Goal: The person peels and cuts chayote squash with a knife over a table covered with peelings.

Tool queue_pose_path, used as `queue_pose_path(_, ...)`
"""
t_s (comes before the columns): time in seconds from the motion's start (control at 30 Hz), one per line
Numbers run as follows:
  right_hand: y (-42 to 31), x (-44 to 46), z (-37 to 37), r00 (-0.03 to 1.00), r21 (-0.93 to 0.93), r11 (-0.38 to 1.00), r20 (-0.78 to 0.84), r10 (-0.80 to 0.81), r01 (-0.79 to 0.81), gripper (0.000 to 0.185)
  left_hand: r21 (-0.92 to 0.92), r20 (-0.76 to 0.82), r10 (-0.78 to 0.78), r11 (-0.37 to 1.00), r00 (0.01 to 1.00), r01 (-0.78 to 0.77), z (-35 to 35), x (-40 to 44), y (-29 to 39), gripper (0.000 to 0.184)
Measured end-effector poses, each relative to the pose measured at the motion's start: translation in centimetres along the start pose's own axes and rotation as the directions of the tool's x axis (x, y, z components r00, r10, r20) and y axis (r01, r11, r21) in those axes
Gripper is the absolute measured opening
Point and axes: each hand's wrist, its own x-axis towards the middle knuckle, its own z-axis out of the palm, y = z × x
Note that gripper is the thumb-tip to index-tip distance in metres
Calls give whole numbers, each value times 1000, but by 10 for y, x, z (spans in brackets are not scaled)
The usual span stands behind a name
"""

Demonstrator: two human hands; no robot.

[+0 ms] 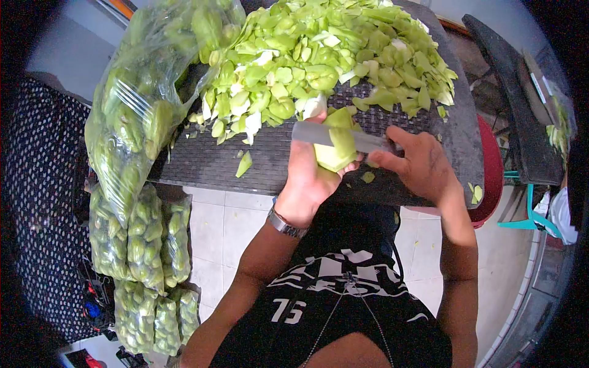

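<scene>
My left hand (305,178) is closed around a pale green chayote (331,158) above the near edge of the dark woven tabletop (215,165). Its wrist wears a metal watch. In my right hand (423,161) is a knife (311,133), whose broad blade lies flat across the chayote and points left. A piece of green peel (343,142) lies over the blade. The handle is mostly hidden by my fingers. Just beyond both hands spreads a large heap of green peelings (343,49), with some whitish pieces among them.
A big clear bag of chayotes (132,110) rests at the table's left side. Several filled bags (144,245) stand on the tiled floor below it. At right are a red tub (488,165), a teal stool (531,211) and a dark chair (491,55).
</scene>
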Motion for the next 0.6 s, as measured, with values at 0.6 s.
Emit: queue_pose_path(0.6,44,10,6,957,22,959,-63,282,-281,53,140,-9,170,976,985,-168,4,-14,1,54)
